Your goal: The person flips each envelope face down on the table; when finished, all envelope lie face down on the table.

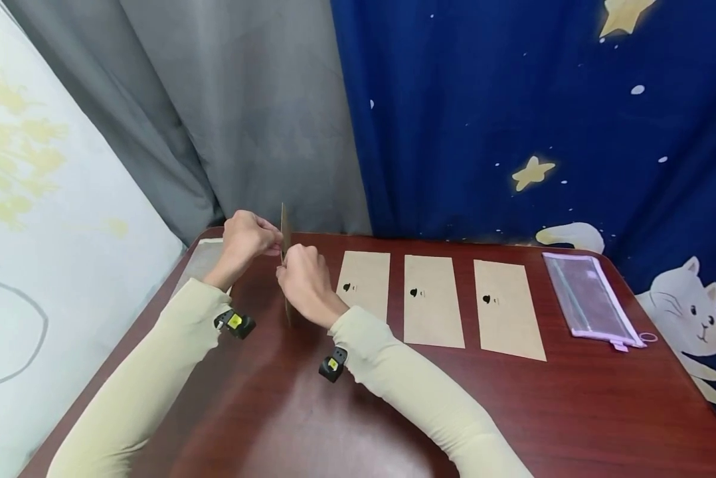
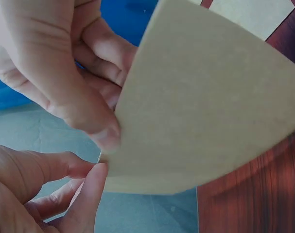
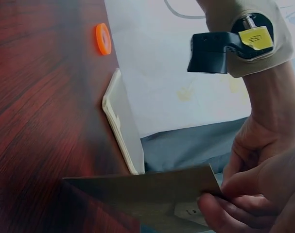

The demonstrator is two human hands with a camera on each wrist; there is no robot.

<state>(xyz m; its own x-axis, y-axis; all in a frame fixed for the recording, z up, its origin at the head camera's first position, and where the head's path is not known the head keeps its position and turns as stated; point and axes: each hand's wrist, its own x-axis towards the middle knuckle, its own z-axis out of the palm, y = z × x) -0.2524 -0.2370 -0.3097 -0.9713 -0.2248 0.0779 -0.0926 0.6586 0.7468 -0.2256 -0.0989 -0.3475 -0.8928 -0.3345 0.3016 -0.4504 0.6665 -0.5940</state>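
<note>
- The brown paper sheet (image 2: 200, 97) stands on edge above the tabletop (image 1: 603, 411), between the two hands; whether its lower edge touches the wood, or whether it is folded or layered, I cannot tell.
- On the sheet's far edge, the left hand (image 1: 250, 234) pinches it between thumb and fingers, with no visible gap.
- Nearer the wearer on that same edge, the right hand (image 1: 307, 282) pinches it too, its fingers bent closely onto the paper.
- Both grips sit close together, so the rest of the sheet has no support: it could bow or swing if one pinch loosens.
- If the hands pull apart or twist against each other, the edge could crease or tear, I judge.
- Right of the sheet, three printed papers (image 1: 432, 299) lie flat in a row; a low sweep of the right sleeve (image 1: 418, 372) could skew the nearest.
- Left of the sheet lie a pale stack (image 3: 122, 128) and an orange ring (image 3: 97, 41); the left forearm, dropping, could knock the stack askew.
- Farthest right of the sheet, beyond the row, lies a clear pouch (image 1: 594, 295) with purple trim, well out of reach of a slip.
</note>
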